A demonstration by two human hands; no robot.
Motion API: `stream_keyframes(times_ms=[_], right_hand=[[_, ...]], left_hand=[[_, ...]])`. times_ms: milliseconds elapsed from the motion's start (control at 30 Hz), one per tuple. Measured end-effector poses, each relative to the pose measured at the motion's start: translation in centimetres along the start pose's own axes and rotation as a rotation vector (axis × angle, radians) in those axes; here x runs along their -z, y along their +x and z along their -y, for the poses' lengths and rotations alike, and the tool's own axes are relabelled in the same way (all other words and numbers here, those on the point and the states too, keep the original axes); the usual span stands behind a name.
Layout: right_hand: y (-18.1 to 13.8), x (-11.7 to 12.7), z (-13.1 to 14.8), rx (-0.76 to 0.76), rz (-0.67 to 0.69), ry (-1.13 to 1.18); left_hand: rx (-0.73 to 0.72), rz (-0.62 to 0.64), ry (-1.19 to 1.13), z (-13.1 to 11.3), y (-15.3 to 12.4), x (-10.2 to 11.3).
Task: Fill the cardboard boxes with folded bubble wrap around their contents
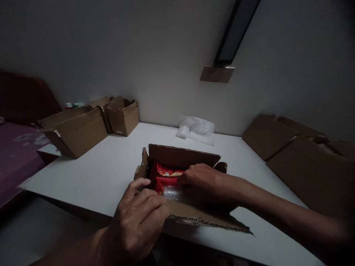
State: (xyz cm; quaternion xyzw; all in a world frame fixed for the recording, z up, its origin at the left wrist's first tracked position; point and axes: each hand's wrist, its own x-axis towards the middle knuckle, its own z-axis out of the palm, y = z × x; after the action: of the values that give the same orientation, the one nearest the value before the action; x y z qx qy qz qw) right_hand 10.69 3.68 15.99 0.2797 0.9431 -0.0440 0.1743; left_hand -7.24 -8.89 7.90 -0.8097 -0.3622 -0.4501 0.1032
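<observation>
An open cardboard box [180, 157] stands at the near edge of the white table [105, 166]. Red packets [166, 176] and a bit of clear bubble wrap [171, 193] lie inside it. My left hand [137, 221] grips the box's near flap at its left end, fingers curled over the cardboard. Reaching into the box from the right, my right hand [203, 181] has its fingers bent down on the packets and wrap. Whether it holds anything is hidden.
Open cardboard boxes [80, 129] stand at the table's back left. Clear bubble wrap bags [198, 130] lie by the wall. Flattened cartons [294, 151] lean at the right. A wall socket [217, 74] sits above. A purple surface [16, 155] lies at the left.
</observation>
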Motion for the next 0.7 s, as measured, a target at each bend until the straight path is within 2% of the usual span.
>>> stream_keyframes(times_ms=[233,533,633,700], right_hand=[[0.4,0.2,1.5,0.02,0.053,-0.072],[1.2,0.1,2.6,0.005,0.016,-0.046],[-0.3,0.9,1.5,0.004,-0.078,-0.022],[-3.0,1.5,-0.2,-0.021,-0.279,0.088]], left_hand=[[0.015,0.021,0.011,0.0,0.0,0.2],[0.001,0.042,0.061,-0.3,0.6,0.3],[0.008,0.004,0.101,-0.3,0.2,0.5],[0.01,-0.093,0.135,0.0,-0.4,0.7]])
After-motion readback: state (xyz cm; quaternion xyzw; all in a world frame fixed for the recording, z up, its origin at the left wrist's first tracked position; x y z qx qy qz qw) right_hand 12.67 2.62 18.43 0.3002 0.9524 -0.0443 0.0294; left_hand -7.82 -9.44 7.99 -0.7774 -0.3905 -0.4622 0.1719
